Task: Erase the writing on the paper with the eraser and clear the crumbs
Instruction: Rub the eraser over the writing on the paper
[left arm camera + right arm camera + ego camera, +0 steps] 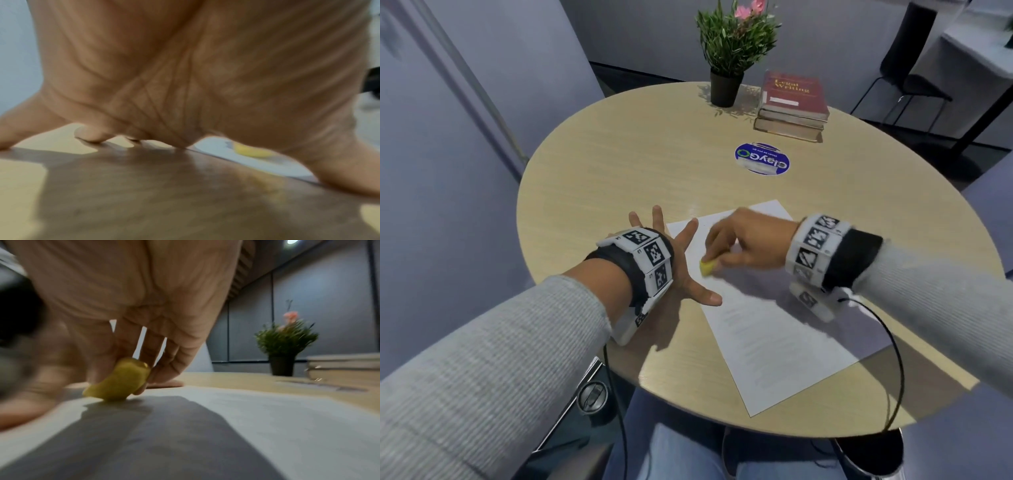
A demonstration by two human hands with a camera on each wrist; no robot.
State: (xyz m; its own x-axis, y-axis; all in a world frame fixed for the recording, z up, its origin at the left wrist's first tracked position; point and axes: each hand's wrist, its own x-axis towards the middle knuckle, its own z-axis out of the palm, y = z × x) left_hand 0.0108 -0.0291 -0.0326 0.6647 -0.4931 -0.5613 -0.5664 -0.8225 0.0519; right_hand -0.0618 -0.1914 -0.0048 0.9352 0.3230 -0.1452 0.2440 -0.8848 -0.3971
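Observation:
A white sheet of paper (767,329) lies at an angle on the round wooden table (619,164), with faint lines of writing on it. My right hand (743,240) pinches a yellow eraser (708,267) and presses it onto the paper's upper left part; the right wrist view shows the eraser (121,381) bent against the sheet (246,418). My left hand (678,260) lies flat with fingers spread, thumb and forefinger on the paper's left edge. In the left wrist view the palm (185,73) fills the frame, with the eraser (249,151) beyond it.
A potted plant with pink flowers (729,51) and a stack of books (792,106) stand at the table's far side. A round blue sticker (762,159) lies in the middle. A black chair (904,72) stands beyond. My knees (681,452) are under the near edge.

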